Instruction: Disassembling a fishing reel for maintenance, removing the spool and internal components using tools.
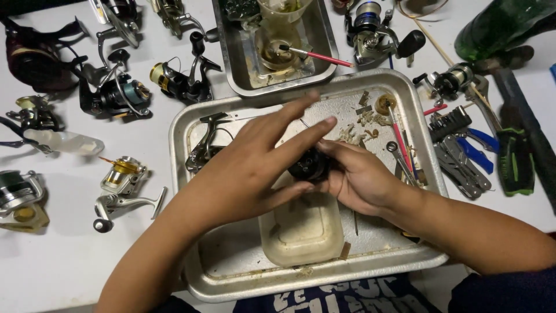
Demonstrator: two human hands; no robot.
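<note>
**Both hands on a dark reel part over the metal tray**

A small black reel part (310,165), rounded and glossy, sits between the two hands above the middle of the large metal tray (191,255). Most of it is hidden by fingers, so its exact shape cannot be made out. The right hand (362,182) holds it from the right side, fingers curled and clamped around it. The left hand (263,165) lies over it from the left, the thumb touching its lower edge, while the index and middle fingers (295,124) stretch out straight and spread apart above it.

Just below the hands, inside the tray, stands a cloudy, stained plastic tub (301,229), rectangular with rounded corners. A dismantled reel frame (205,148) lies at the tray's left end, and small loose parts with a red-handled tool (399,139) lie at its right end.

A second, smaller metal tray (324,52) stands behind on the white counter (58,261), holding a grimy cup and a red-handled brush (318,56). Whole spinning reels (119,188) are scattered to the left; blue-handled pliers (475,150) and a green bottle (498,26) lie to the right.
</note>
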